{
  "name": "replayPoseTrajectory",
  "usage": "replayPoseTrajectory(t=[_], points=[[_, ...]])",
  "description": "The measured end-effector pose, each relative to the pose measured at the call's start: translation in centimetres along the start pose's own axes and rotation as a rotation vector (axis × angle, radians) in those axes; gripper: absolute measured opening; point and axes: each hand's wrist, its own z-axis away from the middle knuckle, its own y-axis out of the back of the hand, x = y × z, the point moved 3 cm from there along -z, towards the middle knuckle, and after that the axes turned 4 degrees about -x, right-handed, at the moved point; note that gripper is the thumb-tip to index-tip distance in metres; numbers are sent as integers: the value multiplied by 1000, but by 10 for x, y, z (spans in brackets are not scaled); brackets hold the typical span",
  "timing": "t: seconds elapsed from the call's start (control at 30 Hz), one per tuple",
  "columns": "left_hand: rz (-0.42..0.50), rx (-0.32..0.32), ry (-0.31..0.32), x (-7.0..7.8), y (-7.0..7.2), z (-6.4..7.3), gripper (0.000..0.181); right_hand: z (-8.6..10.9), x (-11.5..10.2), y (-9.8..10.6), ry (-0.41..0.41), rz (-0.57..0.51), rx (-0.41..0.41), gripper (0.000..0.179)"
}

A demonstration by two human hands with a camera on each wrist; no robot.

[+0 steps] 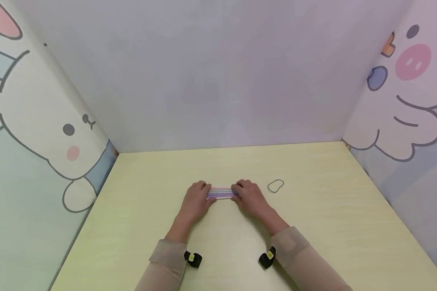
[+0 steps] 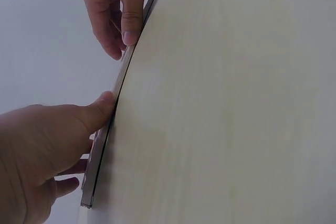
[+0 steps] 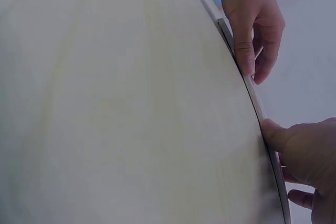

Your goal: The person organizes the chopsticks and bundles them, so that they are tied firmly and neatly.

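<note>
A flat row of slim pastel sticks (image 1: 222, 193), pink through blue to purple, lies crosswise between both hands. My left hand (image 1: 196, 199) holds its left part, thumb along the near edge and fingers over the far side. On the right part, my right hand (image 1: 252, 198) grips in a mirrored way. The left wrist view shows the row edge-on as a long grey-brown strip (image 2: 97, 171) low on the table, its end sticking out past the left thumb (image 2: 100, 109). What kind of sticks they are, I cannot tell.
A thin dark green loop (image 1: 274, 192) rests on the pale wooden table (image 1: 218, 246), to the right of the right hand. Behind the table stands a plain grey wall panel (image 1: 225, 81). Cartoon-printed panels (image 1: 32, 133) rise at both sides. Each sleeve cuff carries a small black camera (image 1: 194, 259).
</note>
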Motion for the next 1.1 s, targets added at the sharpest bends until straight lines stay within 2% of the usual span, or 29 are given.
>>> replayPoseTrajectory(t=[0.23,0.4,0.53,0.9,1.1], points=[[-2,-27,4,1,0,1,46,-2,0,0,-32,11,-83,29],[-9,-38,-10,0,0,3,47,-3,1,1,-22,-7,-128,31],[-24,-34,-28,0,2,3,47,-3,2,4,-3,-35,-130,34],[57,-10,-53,-3,4,3,47,-5,2,7,35,-64,-147,36],[31,-28,-44,-2,5,2,47,-7,1,7,60,-86,-166,33]])
